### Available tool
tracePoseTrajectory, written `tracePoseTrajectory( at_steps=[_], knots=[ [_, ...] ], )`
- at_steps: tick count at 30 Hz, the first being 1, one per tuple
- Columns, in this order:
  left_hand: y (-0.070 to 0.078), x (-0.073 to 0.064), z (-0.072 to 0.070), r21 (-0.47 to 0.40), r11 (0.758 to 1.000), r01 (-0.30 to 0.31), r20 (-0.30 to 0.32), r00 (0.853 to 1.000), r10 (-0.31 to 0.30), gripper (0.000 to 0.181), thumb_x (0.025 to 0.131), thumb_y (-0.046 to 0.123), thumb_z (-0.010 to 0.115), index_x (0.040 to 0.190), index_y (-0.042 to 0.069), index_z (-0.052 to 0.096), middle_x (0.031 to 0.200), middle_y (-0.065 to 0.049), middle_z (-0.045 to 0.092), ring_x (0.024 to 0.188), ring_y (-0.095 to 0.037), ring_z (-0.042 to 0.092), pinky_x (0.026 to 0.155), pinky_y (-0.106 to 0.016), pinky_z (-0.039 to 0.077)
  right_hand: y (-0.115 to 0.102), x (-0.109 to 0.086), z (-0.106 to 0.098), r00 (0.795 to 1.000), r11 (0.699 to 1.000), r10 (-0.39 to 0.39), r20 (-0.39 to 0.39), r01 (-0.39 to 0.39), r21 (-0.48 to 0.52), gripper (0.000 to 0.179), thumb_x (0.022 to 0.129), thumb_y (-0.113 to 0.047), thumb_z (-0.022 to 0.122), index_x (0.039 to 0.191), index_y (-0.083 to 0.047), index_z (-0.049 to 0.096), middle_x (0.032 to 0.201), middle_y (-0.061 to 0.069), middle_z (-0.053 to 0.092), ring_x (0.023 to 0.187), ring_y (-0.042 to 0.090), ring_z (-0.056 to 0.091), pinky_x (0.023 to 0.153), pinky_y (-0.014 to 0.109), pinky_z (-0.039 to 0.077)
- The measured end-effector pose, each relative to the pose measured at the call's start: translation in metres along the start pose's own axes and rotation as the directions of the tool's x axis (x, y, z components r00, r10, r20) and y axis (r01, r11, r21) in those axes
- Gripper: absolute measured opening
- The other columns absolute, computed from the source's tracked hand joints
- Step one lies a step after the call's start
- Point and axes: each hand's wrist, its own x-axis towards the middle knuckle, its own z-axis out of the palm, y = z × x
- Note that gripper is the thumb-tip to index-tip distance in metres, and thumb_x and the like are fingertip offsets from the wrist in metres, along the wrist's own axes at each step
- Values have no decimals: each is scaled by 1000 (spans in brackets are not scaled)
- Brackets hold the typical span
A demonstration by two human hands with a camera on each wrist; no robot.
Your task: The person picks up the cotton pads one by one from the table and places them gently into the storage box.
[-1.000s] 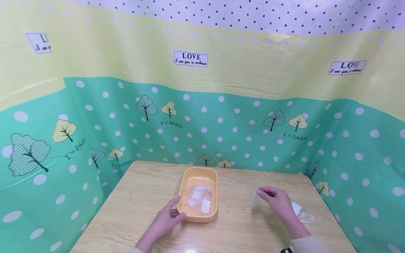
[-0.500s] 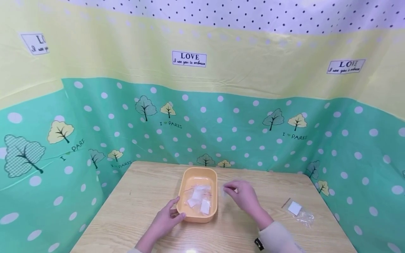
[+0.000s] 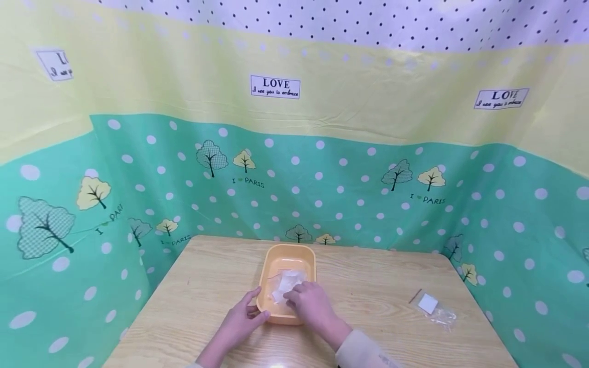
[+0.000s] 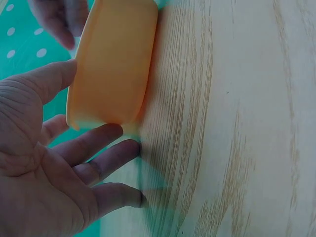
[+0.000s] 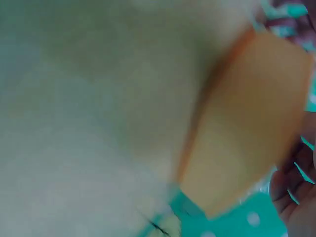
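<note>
An orange plastic box (image 3: 289,250) stands on the wooden table. My left hand (image 3: 244,317) holds its near left corner, the thumb (image 4: 61,76) at the rim and the index finger on the side wall; the other fingers lie loosely apart. My right hand (image 3: 313,306) reaches over the near right part of the box, fingertips low inside, pinching a small clear plastic bag mostly hidden by the fingers. Other clear bags (image 3: 290,280) with white contents and thin red strips lie in the box, partly covered by this hand. In the right wrist view the box (image 5: 247,118) is blurred.
A clear bag with a white square (image 3: 428,303) and a reddish strip lies on the table at the right. Green dotted cloth (image 3: 340,174) hangs behind the table (image 3: 368,327) and along both sides.
My right hand has moved left from the table's right side into the box with the small bag. The bag left on the right has come into full view. My left hand keeps its place.
</note>
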Motion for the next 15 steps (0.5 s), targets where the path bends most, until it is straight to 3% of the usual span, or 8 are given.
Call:
tracePoseTrajectory(
  at_steps=[3,6,15],
  knots=[
    [0,-1,1,3,1000,-4,-1,1000,4,79,98,35,78,163,8,42,137,-36,67,121,-46,72,98,-58,63,-6,-7,10,992,990,77,99,-87,109,12,99,-27,76,109,-24,82,99,-7,82,89,9,74,81,28,63],
    [1,0,0,-4,1000,5,-2,1000,-5,79,98,36,78,163,8,42,141,-36,64,125,-48,69,97,-58,63,-6,-9,12,984,966,134,118,-156,207,15,104,-26,70,111,-21,81,103,-5,83,94,12,77,86,32,65],
    [0,0,1,-2,1000,9,0,1000,-9,80,98,36,78,163,7,41,143,-36,62,127,-48,68,97,-57,64,-6,-13,15,990,962,126,61,-137,236,18,108,-25,64,108,-18,81,94,-4,81,83,10,74,77,28,63]
  ],
)
